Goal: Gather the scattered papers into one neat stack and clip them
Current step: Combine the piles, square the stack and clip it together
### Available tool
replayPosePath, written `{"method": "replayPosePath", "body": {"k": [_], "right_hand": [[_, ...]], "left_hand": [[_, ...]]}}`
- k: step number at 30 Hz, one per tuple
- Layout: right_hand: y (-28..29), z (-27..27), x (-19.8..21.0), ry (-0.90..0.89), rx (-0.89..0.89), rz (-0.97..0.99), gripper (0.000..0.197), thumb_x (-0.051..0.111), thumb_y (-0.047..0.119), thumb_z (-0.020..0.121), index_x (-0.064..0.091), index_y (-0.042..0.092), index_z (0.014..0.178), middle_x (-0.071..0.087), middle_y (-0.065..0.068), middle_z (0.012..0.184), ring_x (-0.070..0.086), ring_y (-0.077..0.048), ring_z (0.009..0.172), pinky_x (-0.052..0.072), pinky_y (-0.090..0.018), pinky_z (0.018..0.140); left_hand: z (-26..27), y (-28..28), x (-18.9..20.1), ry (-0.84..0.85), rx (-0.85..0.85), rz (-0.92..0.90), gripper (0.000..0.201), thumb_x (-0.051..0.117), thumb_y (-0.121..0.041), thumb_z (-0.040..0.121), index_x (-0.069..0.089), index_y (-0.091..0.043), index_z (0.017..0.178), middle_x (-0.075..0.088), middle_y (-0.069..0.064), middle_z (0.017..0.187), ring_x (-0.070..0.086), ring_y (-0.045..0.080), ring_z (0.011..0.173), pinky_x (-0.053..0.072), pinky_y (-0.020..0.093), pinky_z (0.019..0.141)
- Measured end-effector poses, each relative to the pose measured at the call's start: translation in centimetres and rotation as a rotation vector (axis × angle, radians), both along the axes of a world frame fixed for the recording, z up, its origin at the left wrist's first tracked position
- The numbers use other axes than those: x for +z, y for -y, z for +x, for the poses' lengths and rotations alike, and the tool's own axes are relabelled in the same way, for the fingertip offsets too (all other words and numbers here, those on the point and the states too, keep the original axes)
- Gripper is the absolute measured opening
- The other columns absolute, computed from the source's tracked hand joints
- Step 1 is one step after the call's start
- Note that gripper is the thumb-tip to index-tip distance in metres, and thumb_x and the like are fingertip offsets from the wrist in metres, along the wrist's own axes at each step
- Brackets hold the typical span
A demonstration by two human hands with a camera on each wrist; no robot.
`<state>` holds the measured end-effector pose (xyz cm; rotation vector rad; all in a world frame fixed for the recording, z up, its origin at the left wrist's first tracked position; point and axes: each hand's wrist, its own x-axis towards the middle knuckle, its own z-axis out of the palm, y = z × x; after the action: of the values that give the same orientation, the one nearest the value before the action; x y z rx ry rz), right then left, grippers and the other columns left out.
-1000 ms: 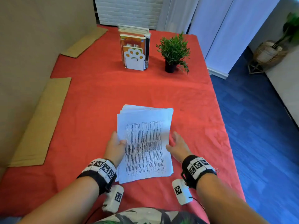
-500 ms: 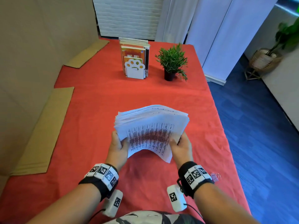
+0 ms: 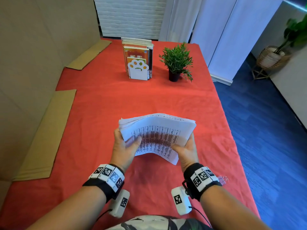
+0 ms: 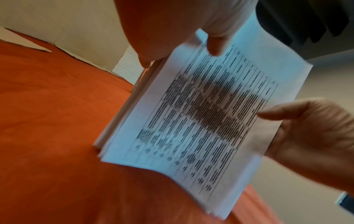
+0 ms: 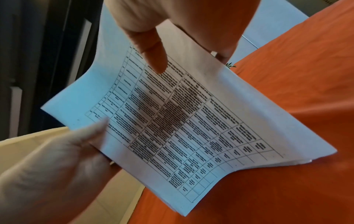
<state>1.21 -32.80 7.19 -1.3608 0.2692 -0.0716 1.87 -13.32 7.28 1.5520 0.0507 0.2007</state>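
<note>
Red tablecloth [image 3: 103,103]; illegible table-printed papers [image 3: 159,136]

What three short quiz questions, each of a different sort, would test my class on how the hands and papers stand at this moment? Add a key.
1. True or false: the paper stack lies flat on the red tablecloth.
2. Which hands hold the stack? A) left hand only B) right hand only C) both
3. Fill in: the pink binder clip lies on the cloth beside the person's ______ wrist.

Key
1. False: it is lifted and tilted, bowed between the hands.
2. C: each thumb presses the printed top sheet, one grip per side edge.
3. right
</note>
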Motion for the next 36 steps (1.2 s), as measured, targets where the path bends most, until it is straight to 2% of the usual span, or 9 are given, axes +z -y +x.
{"method": "replayPosePath", "body": {"k": [5,9,11,14,17,20,24,30,36], "right_hand": [[0.2,0.3,-0.4,-0.037,-0.004,0.007,0.050,0.057,-0.004,0.060,0.059,0.025,0.100,0.068,-0.011,0.093,0.064,-0.028,0.089,0.049,-0.055,0.091],[0.2,0.3,-0.4,-0.045,-0.007,0.023,0.045,0.059,-0.005,0.061,0.062,0.025,0.095,0.068,-0.009,0.089,0.064,-0.027,0.089,0.049,-0.055,0.092],[0.3,0.3,-0.4,-0.050,-0.014,0.016,0.045,0.060,-0.005,0.063,0.065,0.028,0.092,0.069,-0.006,0.087,0.064,-0.027,0.089,0.050,-0.053,0.091],[0.3,0.4,-0.6,-0.051,-0.014,0.011,0.049,0.059,-0.017,0.074,0.064,0.028,0.094,0.070,-0.004,0.085,0.066,-0.025,0.085,0.052,-0.051,0.088],[0.2,0.7,-0.8,-0.062,-0.034,0.016,0.053,0.054,-0.022,0.076,0.057,0.026,0.098,0.071,0.000,0.079,0.068,-0.017,0.075,0.054,-0.046,0.081],[0.2,1.0,-0.8,-0.051,-0.026,0.016,0.053,0.061,-0.008,0.069,0.053,0.031,0.103,0.067,-0.006,0.089,0.065,-0.023,0.085,0.053,-0.048,0.082],[0.3,1.3,-0.8,-0.093,-0.026,0.049,0.040,0.060,-0.010,0.070,0.060,0.016,0.100,0.070,-0.004,0.079,0.067,-0.020,0.077,0.054,-0.044,0.081],[0.3,1.5,-1.1,-0.112,-0.042,0.041,0.039,0.060,-0.018,0.074,0.061,0.010,0.102,0.072,0.000,0.075,0.068,-0.018,0.075,0.056,-0.044,0.079],[0.1,1.7,-1.1,-0.146,-0.044,0.034,0.040,0.065,0.001,0.058,0.064,0.000,0.099,0.072,-0.002,0.072,0.068,-0.024,0.075,0.056,-0.045,0.079]], "left_hand": [[0.4,0.9,3.9,0.210,0.230,0.049,0.043,0.053,-0.053,0.080,0.041,-0.021,0.107,0.050,-0.013,0.095,0.051,-0.014,0.082,0.037,0.003,0.079],[2.0,1.5,5.8,0.145,0.430,0.053,0.006,0.049,-0.034,0.086,0.050,-0.029,0.082,0.048,-0.014,0.074,0.046,-0.007,0.064,0.035,0.007,0.063],[2.5,1.7,5.7,0.142,0.454,0.012,0.012,0.050,-0.015,0.089,0.054,-0.022,0.080,0.050,-0.012,0.072,0.047,-0.009,0.060,0.036,0.006,0.061],[2.4,1.8,5.4,0.190,0.413,0.021,0.012,0.044,-0.012,0.093,0.056,-0.014,0.091,0.054,-0.013,0.080,0.050,-0.013,0.069,0.036,0.003,0.068],[1.4,0.9,4.6,0.267,0.233,0.083,0.029,0.045,-0.035,0.094,0.043,-0.014,0.114,0.051,-0.012,0.097,0.050,-0.011,0.086,0.039,0.007,0.081],[0.7,-0.3,2.5,0.180,0.068,0.191,0.060,0.067,-0.012,0.081,0.030,-0.009,0.128,0.051,-0.001,0.107,0.055,-0.013,0.090,0.043,0.006,0.083],[1.5,-1.4,-0.6,-0.015,-0.010,0.283,0.049,0.059,0.013,0.081,0.036,0.020,0.124,0.059,0.011,0.111,0.052,-0.028,0.089,0.042,0.004,0.086],[2.0,-0.7,-0.9,-0.026,0.017,0.191,0.043,0.051,0.016,0.084,0.035,-0.001,0.120,0.059,-0.002,0.106,0.061,-0.013,0.091,0.045,0.007,0.083],[2.0,-1.1,-1.5,-0.065,-0.003,0.147,0.043,0.055,0.012,0.085,0.038,0.006,0.123,0.062,0.000,0.111,0.062,-0.010,0.096,0.046,0.008,0.084]]}}
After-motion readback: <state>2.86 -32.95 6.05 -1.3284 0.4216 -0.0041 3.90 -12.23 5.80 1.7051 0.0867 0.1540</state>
